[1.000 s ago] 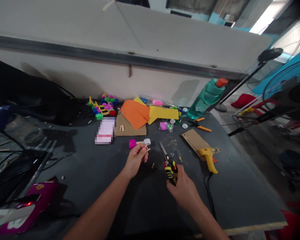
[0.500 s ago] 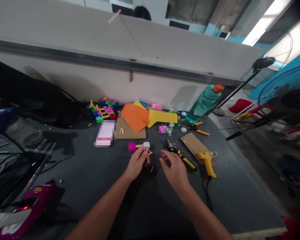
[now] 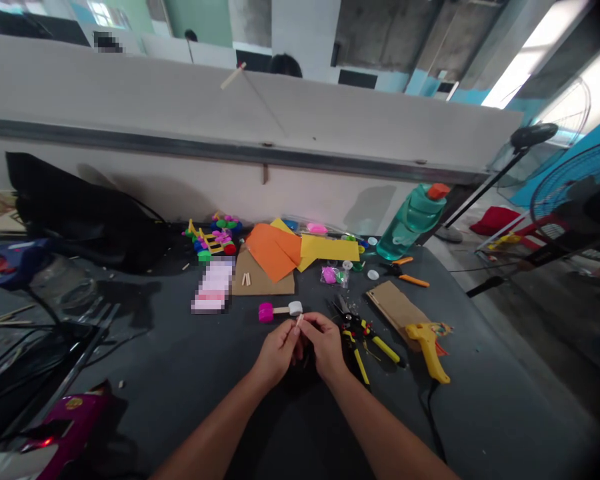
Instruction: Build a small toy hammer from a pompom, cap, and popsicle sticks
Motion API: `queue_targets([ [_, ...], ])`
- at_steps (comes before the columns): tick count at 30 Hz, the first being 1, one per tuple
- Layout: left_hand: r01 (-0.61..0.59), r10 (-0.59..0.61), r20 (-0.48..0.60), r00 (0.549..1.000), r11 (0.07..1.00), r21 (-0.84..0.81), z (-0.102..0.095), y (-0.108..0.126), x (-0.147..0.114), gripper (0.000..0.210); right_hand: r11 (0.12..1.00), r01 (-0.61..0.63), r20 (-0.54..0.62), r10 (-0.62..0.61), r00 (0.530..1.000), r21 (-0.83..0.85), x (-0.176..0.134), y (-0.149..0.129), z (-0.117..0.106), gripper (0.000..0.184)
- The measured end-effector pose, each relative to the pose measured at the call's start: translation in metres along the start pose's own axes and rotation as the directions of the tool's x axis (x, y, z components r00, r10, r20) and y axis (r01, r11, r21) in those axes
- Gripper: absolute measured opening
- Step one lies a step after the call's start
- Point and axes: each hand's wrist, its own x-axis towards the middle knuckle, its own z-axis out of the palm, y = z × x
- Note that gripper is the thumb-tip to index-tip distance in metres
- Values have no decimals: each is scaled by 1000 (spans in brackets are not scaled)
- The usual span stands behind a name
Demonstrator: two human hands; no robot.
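My left hand point(image 3: 278, 348) and my right hand point(image 3: 323, 339) meet over the dark table, fingers pinched together. Between their fingertips is a short pale wooden stick piece point(image 3: 299, 321), held by both; the rest of what the fingers cover is hidden. Just beyond them lies a wooden stick point(image 3: 281, 311) with a magenta block point(image 3: 265, 312) on its left end and a white block point(image 3: 295, 308) on its right. Close to my right hand rest black-and-yellow cutting pliers point(image 3: 375, 337). A second yellow-handled tool point(image 3: 359, 359) lies beside them.
Short stick pieces point(image 3: 246, 279) sit on cardboard point(image 3: 280, 287) under orange sheets point(image 3: 275, 253). To the right are a yellow glue gun point(image 3: 431, 347), orange-handled pliers point(image 3: 414, 280) and a teal bottle point(image 3: 411, 223). A magenta device point(image 3: 73, 427) and cables occupy the left.
My right hand has moved left to join my left hand at the stick piece and its fingers have closed. More of the yellow-handled tool shows. The view has tilted up slightly.
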Motion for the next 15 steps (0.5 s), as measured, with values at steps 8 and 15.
queue_targets([
  [8, -75, 58, 67, 996, 958, 277, -9, 3, -9, 29, 997, 13, -58, -9, 998, 74, 3, 3, -1, 15],
  [15, -21, 16, 25, 1000, 972, 236, -6, 4, -10, 34, 985, 11, -117, 9, 993, 171, 5, 6, -3, 29],
])
